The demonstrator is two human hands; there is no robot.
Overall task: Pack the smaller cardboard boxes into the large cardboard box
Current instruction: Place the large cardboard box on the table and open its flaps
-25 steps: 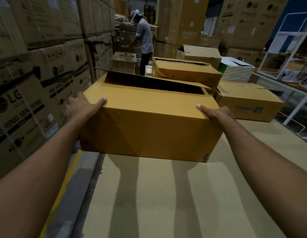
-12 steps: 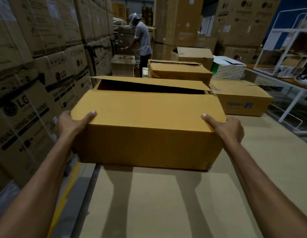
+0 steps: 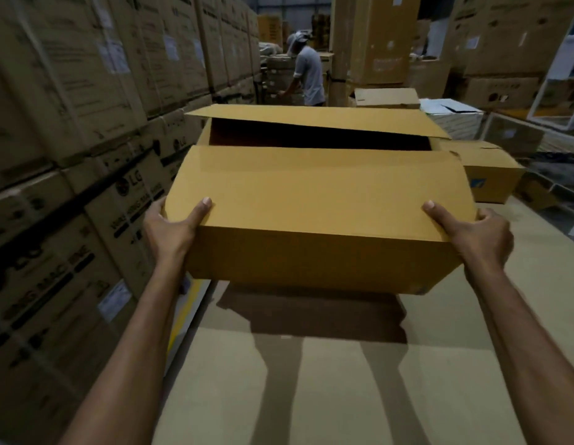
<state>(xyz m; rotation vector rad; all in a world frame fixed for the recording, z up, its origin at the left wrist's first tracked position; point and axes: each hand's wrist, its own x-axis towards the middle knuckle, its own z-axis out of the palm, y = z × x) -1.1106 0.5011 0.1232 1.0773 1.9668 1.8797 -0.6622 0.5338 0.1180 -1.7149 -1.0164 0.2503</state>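
Note:
I hold a large yellow-brown cardboard box (image 3: 317,200) off the cardboard-covered surface (image 3: 327,396); its shadow lies beneath it. My left hand (image 3: 171,229) grips its near left corner, thumb on top. My right hand (image 3: 471,234) grips the near right corner the same way. The near top flap lies flat and the far flap stands partly raised, leaving a dark gap into the inside; the contents are hidden. Behind its right side sits a smaller brown box (image 3: 491,175) with a blue mark. Farther back are another brown box (image 3: 388,97) and a white box (image 3: 452,118).
Tall stacks of LG washing machine cartons (image 3: 70,155) wall in the left side. A person in a grey shirt and cap (image 3: 306,72) works at the far end of the aisle. Big cartons (image 3: 372,40) fill the back. A white rack (image 3: 565,88) stands at right.
The box has come up off the surface and toward me, and both hands have slid from its sides to its near corners. The view has moved closer.

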